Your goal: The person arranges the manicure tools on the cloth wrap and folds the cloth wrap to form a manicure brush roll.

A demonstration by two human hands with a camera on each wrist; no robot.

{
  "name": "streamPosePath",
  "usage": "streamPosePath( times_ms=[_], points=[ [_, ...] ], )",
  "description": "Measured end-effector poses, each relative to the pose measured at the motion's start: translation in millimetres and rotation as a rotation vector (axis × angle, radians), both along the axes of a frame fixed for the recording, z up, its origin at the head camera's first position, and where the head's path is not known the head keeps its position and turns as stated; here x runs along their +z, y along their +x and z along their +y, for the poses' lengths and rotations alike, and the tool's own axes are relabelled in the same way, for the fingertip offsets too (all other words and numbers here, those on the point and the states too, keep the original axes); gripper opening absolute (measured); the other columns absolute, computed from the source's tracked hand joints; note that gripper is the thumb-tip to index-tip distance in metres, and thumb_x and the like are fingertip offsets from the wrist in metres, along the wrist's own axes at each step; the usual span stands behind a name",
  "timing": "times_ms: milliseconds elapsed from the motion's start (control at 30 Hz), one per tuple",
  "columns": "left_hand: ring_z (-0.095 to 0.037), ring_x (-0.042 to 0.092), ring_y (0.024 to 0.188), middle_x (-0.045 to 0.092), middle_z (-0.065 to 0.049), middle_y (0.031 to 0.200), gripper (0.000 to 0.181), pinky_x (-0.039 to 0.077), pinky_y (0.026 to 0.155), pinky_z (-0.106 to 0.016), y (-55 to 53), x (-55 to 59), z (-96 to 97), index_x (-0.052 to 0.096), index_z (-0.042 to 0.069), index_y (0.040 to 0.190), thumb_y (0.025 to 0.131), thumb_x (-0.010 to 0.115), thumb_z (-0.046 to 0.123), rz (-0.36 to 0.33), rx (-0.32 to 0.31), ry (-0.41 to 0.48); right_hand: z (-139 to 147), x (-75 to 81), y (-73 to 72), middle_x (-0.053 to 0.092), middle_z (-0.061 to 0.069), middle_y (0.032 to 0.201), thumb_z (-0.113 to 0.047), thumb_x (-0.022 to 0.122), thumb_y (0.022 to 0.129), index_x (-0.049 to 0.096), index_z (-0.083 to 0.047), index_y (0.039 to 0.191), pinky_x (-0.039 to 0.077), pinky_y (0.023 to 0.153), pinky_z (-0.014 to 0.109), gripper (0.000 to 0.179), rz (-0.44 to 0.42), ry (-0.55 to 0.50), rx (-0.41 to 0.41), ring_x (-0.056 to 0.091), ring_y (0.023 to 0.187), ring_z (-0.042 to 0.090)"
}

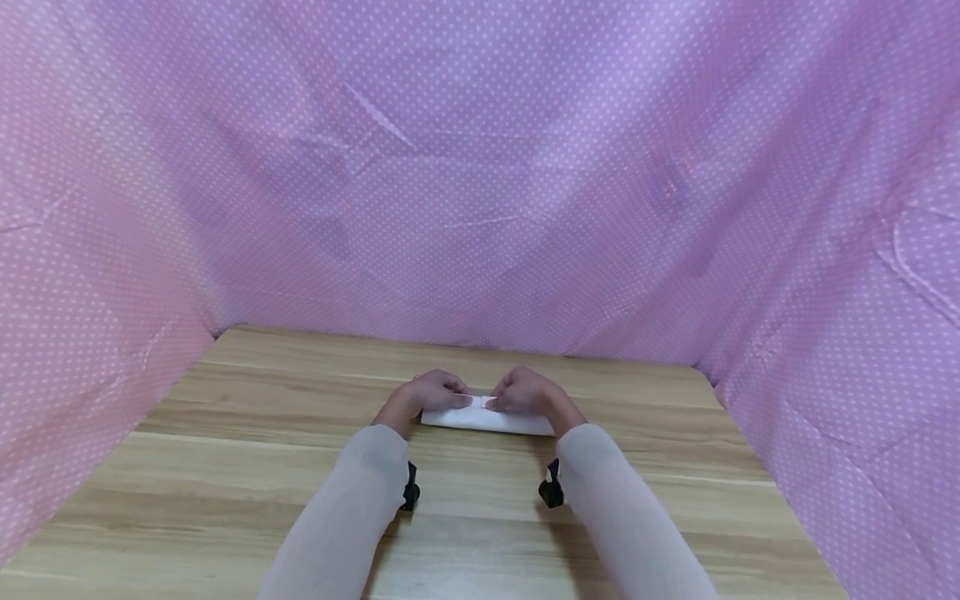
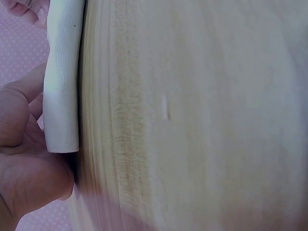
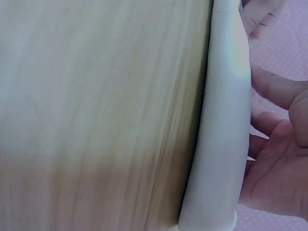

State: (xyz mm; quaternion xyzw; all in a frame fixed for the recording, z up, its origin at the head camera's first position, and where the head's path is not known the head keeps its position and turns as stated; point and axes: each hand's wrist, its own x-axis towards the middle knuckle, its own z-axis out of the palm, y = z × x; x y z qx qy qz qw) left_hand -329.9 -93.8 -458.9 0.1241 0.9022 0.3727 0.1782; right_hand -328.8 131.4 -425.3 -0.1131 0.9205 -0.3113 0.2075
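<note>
A long, narrow white item (image 1: 487, 419) with a finely ribbed surface and a rounded near edge lies crosswise on the wooden table. It looks like a slim case or a folded pouch, with a small tab at its upper middle. My left hand (image 1: 441, 390) grips its far side left of the tab, thumb on top and fingers curled behind. Mirroring it, my right hand (image 1: 522, 390) holds it just right of the tab with bent fingers. In the left wrist view the item's left end (image 2: 62, 139) extends past the thumb; the right wrist view shows its right end (image 3: 207, 216).
The wood-grain table (image 1: 480, 533) spreads around the hands. A pink-purple dotted cloth (image 1: 480, 208) hangs behind and on both sides, meeting the table's far edge. Black wrist devices (image 1: 551, 486) sit under the light sleeves (image 1: 633, 517).
</note>
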Motion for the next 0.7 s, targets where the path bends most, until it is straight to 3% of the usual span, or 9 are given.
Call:
streamPosePath(
  times_ms=[233, 433, 700],
  points=[
    [-0.033, 0.046, 0.134, 0.067, -0.001, 0.13, 0.023, 0.015, 0.12, -0.061, 0.1, 0.6, 0.2, 0.076, 0.02, 0.114, 0.099, 0.068, 0.035, -0.001, -0.01, 0.01, 0.4, 0.7, -0.3, 0.071, -0.001, 0.103, -0.028, 0.077, 0.092, 0.079, -0.012, 0.1, 0.048, 0.095, 0.039, 0.018, 0.002, -0.001, 0.033, 0.06, 0.097, 0.016],
    [-0.031, 0.047, 0.127, 0.068, 0.0, 0.126, 0.022, 0.025, 0.115, -0.056, 0.2, 1.3, -0.5, 0.076, 0.02, 0.113, 0.098, 0.069, 0.035, 0.016, -0.008, -0.007, -2.5, -1.1, -1.4, 0.072, -0.002, 0.104, -0.026, 0.078, 0.092, 0.079, -0.011, 0.098, 0.048, 0.099, 0.04, 0.016, 0.008, -0.021, 0.034, 0.061, 0.098, 0.015],
    [-0.031, 0.047, 0.129, 0.07, 0.002, 0.122, 0.018, 0.018, 0.118, -0.06, 3.8, 1.1, -0.4, 0.076, 0.02, 0.11, 0.097, 0.071, 0.032, 0.006, -0.008, 0.019, -4.6, -1.0, -0.2, 0.068, -0.002, 0.095, -0.022, 0.079, 0.09, 0.077, -0.009, 0.093, 0.047, 0.091, 0.035, 0.013, -0.002, -0.016, 0.052, 0.058, 0.092, 0.016]
  ],
)
